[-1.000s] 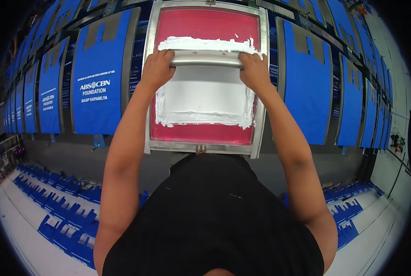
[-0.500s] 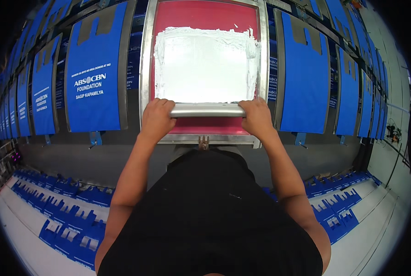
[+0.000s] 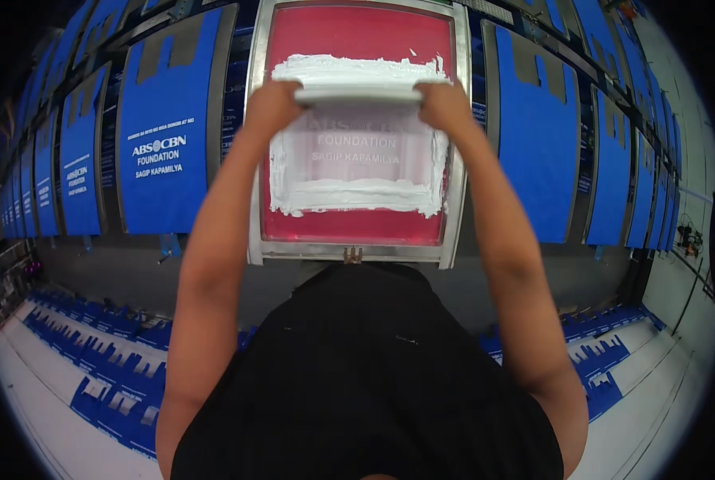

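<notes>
My left hand (image 3: 274, 109) and my right hand (image 3: 444, 109) are closed round the two ends of a long squeegee (image 3: 359, 95), which lies crosswise over a screen-printing frame. The frame has a silvery metal border (image 3: 256, 210) and a red mesh (image 3: 357, 32). White ink (image 3: 357, 195) forms a thick, ragged band round a thinly coated middle, where pale lettering shows. The squeegee stands toward the far part of the inked area. Its blade is hidden under the holder, and my hands are slightly blurred.
Blue cut fabric bag pieces (image 3: 165, 128) lie on grey boards at the left, some with white print. More blue pieces (image 3: 536, 136), plain on the visible side, lie at the right. Behind me, rows of blue pieces (image 3: 121, 404) rest on a white surface. A metal clip (image 3: 352, 255) sits at the frame's near edge.
Both hands have pushed the squeegee away from me, from the frame's near end toward its far part. The solid white middle is now thin with lettering showing, and an ink ridge lies nearer me.
</notes>
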Available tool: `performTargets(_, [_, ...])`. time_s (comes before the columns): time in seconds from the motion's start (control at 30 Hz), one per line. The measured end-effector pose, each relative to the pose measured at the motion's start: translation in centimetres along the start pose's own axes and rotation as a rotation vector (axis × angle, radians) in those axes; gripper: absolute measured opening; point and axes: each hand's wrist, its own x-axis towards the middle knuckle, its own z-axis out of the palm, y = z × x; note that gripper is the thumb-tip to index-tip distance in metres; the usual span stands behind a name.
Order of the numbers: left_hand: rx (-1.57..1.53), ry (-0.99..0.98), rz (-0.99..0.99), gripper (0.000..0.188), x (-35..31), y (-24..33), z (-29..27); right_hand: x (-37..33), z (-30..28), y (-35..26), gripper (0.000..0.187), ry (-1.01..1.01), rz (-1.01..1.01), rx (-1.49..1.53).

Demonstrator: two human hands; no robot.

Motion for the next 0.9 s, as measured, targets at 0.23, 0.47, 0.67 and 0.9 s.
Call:
performTargets(0.23, [-0.061,-0.145,0.024,0.027,-10.2,1.4,-1.5,-9.9,-5.0,-4.2,0.044,-0.368,0.036,0.062])
performTargets(0.47, [-0.102,0.05,0.136,0.037,-13.3,0.8,3.9,-14.1,1.1,-4.8,0.043,-0.014,-0.012,0.146])
performTargets(0.67, [-0.052,-0.076,0.01,0.027,1.5,0.3,-1.7,1.3,-3.3,0.2,0.037,-0.151,-0.005,0.064])
performTargets(0.9, [-0.105,-0.075,0.14,0.028,-15.1,1.9,-1.7,-15.1,-4.3,-5.5,0.035,-0.191,-0.021,0.137])
